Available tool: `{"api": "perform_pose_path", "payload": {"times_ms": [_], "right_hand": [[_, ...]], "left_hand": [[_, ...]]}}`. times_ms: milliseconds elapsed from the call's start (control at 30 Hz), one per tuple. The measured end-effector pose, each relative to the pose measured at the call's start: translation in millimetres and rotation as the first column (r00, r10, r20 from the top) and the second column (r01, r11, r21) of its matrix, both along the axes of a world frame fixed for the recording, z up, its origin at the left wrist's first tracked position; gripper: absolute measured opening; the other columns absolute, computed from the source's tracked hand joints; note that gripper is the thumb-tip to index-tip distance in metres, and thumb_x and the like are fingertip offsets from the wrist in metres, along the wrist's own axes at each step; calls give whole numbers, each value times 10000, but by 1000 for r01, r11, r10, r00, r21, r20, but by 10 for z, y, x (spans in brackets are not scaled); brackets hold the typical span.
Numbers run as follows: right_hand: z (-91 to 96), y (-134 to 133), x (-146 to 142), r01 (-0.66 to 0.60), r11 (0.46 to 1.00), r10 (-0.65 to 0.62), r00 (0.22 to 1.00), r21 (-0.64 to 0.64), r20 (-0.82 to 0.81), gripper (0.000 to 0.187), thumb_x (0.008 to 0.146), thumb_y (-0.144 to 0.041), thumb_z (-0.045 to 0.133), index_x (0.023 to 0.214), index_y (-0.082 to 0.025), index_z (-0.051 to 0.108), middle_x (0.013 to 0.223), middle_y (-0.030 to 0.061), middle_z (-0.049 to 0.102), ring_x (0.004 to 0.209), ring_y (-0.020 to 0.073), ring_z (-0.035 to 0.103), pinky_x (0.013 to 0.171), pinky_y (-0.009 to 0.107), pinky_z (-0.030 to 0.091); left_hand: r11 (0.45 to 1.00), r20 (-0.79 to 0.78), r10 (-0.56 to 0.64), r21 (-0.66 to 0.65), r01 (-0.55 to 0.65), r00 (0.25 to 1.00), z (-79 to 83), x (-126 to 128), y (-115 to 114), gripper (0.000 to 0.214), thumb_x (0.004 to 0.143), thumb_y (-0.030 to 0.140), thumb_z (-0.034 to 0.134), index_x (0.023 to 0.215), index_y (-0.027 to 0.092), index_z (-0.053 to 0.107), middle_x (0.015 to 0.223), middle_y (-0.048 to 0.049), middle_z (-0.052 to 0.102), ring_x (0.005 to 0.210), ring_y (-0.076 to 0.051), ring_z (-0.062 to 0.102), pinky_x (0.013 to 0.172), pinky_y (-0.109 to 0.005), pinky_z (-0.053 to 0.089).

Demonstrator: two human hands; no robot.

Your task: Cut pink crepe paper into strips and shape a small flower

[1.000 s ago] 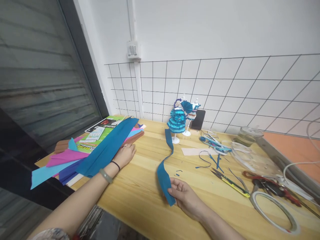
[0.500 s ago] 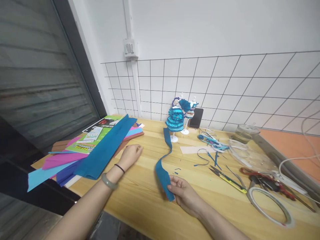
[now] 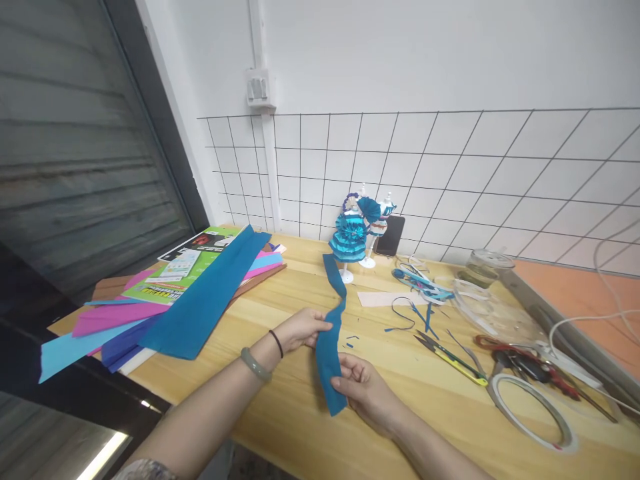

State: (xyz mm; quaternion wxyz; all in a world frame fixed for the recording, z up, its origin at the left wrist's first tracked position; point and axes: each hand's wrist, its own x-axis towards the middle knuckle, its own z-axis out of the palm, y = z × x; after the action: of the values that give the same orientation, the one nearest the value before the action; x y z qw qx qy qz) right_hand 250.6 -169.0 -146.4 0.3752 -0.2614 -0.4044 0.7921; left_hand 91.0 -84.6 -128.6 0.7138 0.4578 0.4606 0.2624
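Teal and slender, a strip (image 3: pixel 327 353) ran over the worktop (image 3: pixel 280 410) in the head view, its far end beside a miniature dress form (image 3: pixel 349 241) (ruffled in brighter blue). The left hand (image 3: pixel 303 328) pinched the strip's left edge; the right hand (image 3: pixel 364 390) gripped its right edge, nearer the lower end.

An apparent craft workspace occupies a wooden table (image 3: pixel 300 270) against a white wall (image 3: pixel 400 60): colored paper (image 3: pixel 205 303) piled left of the grip on a blue strip (image 3: pixel 327 353), small dressed figures (image 3: pixel 349 240) beyond it, and snips (image 3: pixel 457 365), a tape roll (image 3: pixel 569 433) and scraps (image 3: pixel 429 319) to its right.
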Motion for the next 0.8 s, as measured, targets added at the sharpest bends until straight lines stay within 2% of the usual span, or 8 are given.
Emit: {"api": "perform_pose_path", "payload": {"times_ms": [67,167,300,433,533,633,733,800], "right_hand": [[7,-5,-9,24,1000,-24,1000,-5,-8,337,619,-263,760,911,-154,634,782,38,684,657,110,605,651,225,439],[13,-10,-26,90,995,-90,996,-39,0,334,625,-270,756,909,-157,624,771,32,681,634,106,606,649,240,464],[5,23,-46,194,978,-184,976,-82,114,420,596,-298,772,963,-186,602,814,19,677,620,109,605,611,266,507],[-5,130,-37,322,947,-316,926,3,208,564,541,-323,796,1037,-192,559,751,11,675,605,130,606,596,282,510],[-6,211,-10,380,923,-382,893,56,238,729,538,-334,793,1170,-182,463,690,7,666,597,147,608,621,310,503],[-7,236,3,372,923,-384,887,95,257,896,559,-353,777,1297,-156,310,679,15,662,632,170,616,646,334,492],[-10,215,3,364,920,-391,887,147,248,967,610,-378,743,1362,-156,177,686,13,651,636,169,611,645,335,480],[-12,196,10,363,905,-409,886,221,218,913,666,-369,706,1372,-190,156,732,15,646,666,158,605,665,323,470]], "left_hand": [[997,152,78,-39,-73,985,-8,-30,65,250,642,291,698,768,106,586,710,-47,646,597,-111,604,606,-238,488],[974,364,225,-64,-216,904,-1,-113,134,144,717,179,633,832,102,592,785,-62,659,681,-114,623,677,-235,495],[938,482,326,-53,-344,814,27,-193,168,83,777,137,558,853,117,583,796,-54,659,676,-105,619,670,-222,493],[979,532,172,0,-203,829,57,-162,98,197,813,269,539,979,171,580,940,-63,651,796,-120,622,735,-254,488],[1000,430,-11,17,4,903,33,-82,-23,323,772,362,585,1020,156,588,995,-106,641,872,-166,617,789,-310,474],[988,308,-153,47,145,939,-26,-6,-128,385,656,350,699,945,108,622,950,-132,650,811,-192,626,763,-338,477],[989,265,-142,76,126,954,-62,28,-159,383,597,358,734,852,89,637,878,-126,659,731,-189,626,714,-339,483],[995,248,-88,76,71,965,-57,29,-145,373,598,372,727,825,90,637,845,-115,660,711,-183,625,707,-336,482]]}}
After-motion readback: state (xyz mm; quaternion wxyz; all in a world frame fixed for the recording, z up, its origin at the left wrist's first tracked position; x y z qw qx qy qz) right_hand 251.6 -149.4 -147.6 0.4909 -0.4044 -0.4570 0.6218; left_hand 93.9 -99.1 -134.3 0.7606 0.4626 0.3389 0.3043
